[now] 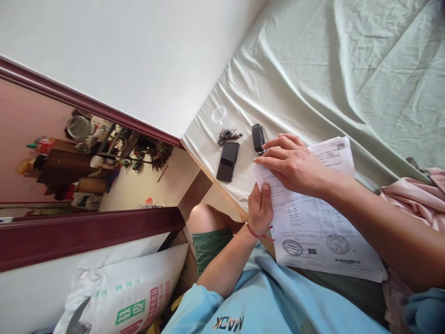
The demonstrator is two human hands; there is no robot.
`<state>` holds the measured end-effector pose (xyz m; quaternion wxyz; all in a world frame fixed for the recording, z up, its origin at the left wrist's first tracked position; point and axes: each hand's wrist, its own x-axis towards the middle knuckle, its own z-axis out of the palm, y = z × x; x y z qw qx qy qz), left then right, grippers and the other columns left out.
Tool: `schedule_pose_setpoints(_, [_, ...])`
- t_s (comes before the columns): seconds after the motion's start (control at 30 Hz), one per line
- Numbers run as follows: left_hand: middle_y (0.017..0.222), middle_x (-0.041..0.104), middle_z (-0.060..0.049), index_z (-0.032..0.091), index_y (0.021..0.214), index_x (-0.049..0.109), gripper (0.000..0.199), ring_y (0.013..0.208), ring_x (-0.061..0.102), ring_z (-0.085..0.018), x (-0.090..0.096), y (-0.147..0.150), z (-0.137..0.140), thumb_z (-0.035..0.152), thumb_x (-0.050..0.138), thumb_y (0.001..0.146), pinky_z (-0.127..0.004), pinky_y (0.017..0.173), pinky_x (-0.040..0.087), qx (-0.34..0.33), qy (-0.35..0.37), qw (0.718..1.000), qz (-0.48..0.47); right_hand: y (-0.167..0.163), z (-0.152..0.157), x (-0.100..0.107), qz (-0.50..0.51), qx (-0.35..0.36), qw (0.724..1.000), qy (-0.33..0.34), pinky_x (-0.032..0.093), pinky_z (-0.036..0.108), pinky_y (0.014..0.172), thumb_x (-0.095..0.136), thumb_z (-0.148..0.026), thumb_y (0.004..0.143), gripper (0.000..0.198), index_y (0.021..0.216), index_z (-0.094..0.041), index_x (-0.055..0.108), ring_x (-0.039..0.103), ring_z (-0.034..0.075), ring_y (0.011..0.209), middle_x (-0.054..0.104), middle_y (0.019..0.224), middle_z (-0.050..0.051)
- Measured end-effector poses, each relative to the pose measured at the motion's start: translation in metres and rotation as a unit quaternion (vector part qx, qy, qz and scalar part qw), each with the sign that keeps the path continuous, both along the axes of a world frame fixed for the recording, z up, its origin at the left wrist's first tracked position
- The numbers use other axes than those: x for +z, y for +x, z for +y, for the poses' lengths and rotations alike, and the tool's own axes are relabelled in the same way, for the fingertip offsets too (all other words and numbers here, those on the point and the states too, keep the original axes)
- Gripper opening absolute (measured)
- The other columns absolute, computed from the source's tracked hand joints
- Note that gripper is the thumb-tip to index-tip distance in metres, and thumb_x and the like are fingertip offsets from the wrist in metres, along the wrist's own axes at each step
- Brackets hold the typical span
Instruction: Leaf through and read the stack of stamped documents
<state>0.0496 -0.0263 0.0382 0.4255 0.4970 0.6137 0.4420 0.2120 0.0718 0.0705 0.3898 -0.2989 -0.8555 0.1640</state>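
Observation:
A stack of printed papers (320,232) with round stamps lies on the bed's edge and over my lap. My left hand (260,208), a red string on its wrist, pinches the papers' left edge with the thumb on top. My right hand (295,162) lies flat on the upper part of the sheets, fingers stretched toward a black stapler (258,137) that sits at the papers' top corner, fingertips almost touching it.
A black phone (228,161), a bunch of keys (227,135) and a clear round lid (219,114) lie on the pale green sheet (347,69). A pink cloth (417,195) is at right. A printed sack (132,297) and an open doorway (86,162) are at left.

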Motion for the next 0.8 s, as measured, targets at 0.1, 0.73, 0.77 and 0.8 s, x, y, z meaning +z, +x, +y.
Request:
schedule_pose_setpoints(0.1, [0.104, 0.075, -0.007, 0.023, 0.122, 0.069, 0.056, 0.086, 0.065, -0.022, 0.000, 0.000, 0.000, 0.071, 0.053, 0.099, -0.033, 0.075, 0.050, -0.005, -0.006, 1.000, -0.012, -0.001, -0.001, 0.000, -0.008, 0.004, 1.000, -0.005, 0.030, 0.053, 0.116, 0.050, -0.017, 0.102, 0.036, 0.124, -0.027, 0.077, 0.058, 0.029, 0.128, 0.079, 0.116, 0.008])
schedule_pose_setpoints(0.73, [0.112, 0.082, -0.012, 0.015, 0.109, 0.073, 0.038, 0.126, 0.072, -0.031, -0.008, -0.028, 0.054, 0.039, 0.087, 0.082, -0.045, 0.113, 0.053, 0.057, -0.207, 0.942, -0.260, 0.077, 0.057, -0.063, -0.131, -0.179, 0.951, -0.214, 0.048, 0.049, 0.084, 0.062, -0.040, 0.092, 0.023, 0.079, -0.027, 0.077, 0.063, 0.030, 0.090, 0.072, 0.076, 0.006])
schedule_pose_setpoints(0.77, [0.113, 0.082, -0.012, 0.015, 0.108, 0.073, 0.036, 0.126, 0.071, -0.031, -0.010, -0.030, 0.058, 0.037, 0.086, 0.083, -0.045, 0.114, 0.053, 0.060, -0.208, 0.942, -0.258, 0.082, 0.058, -0.059, -0.126, -0.183, 0.943, -0.247, 0.049, 0.046, 0.080, 0.062, -0.041, 0.092, 0.023, 0.082, -0.027, 0.077, 0.064, 0.028, 0.085, 0.072, 0.075, 0.006])
schedule_pose_setpoints(0.8, [0.112, 0.082, -0.012, 0.014, 0.106, 0.073, 0.033, 0.126, 0.072, -0.031, -0.012, -0.031, 0.062, 0.035, 0.086, 0.084, -0.045, 0.113, 0.054, 0.067, -0.213, 0.941, -0.255, 0.085, 0.058, -0.055, -0.112, -0.180, 0.938, -0.275, 0.050, 0.043, 0.075, 0.063, -0.042, 0.091, 0.022, 0.085, -0.026, 0.078, 0.064, 0.026, 0.078, 0.072, 0.074, 0.005])
